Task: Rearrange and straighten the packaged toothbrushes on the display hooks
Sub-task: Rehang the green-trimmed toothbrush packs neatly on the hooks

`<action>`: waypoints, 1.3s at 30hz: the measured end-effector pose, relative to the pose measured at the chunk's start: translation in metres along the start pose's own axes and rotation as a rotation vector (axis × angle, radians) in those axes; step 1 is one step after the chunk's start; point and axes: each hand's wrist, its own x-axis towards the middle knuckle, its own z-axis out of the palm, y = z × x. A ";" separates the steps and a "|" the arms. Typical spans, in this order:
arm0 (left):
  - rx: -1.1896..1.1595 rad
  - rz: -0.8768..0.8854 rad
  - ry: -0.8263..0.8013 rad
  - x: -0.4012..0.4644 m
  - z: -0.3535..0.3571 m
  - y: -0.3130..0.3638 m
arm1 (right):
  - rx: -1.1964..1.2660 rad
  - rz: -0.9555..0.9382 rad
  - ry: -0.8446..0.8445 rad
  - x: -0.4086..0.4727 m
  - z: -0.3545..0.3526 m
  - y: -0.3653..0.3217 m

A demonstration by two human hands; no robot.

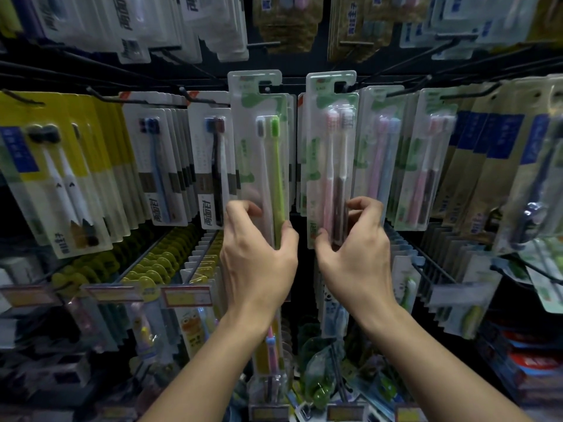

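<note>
Two clear blister packs of toothbrushes stand upright at the centre of the display. My left hand (259, 248) grips the bottom of the pack with a green and a white brush (265, 153), thumb on its right edge. My right hand (356, 239) grips the bottom of the pack with a pink and a dark brush (332, 153), fingers curled round its right side. Both packs' hanger tabs sit at the level of the hook row, slightly higher than the packs behind them. Whether the tabs are on the hooks is hard to tell.
Rows of packaged toothbrushes hang on black hooks all round: yellow-backed packs (61, 178) at left, white packs with blue and black brushes (170, 166), pastel packs (396, 159) at right. Lower hooks (189, 257) jut toward me with price tags (185, 295).
</note>
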 end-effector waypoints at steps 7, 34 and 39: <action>-0.030 0.038 -0.004 -0.004 0.005 0.007 | 0.041 -0.009 0.036 0.002 -0.005 0.000; -0.092 0.138 -0.067 -0.037 0.066 0.056 | 0.030 0.073 0.195 0.016 -0.065 0.050; -0.118 0.154 -0.068 -0.043 0.077 0.063 | 0.017 0.116 0.225 0.019 -0.075 0.060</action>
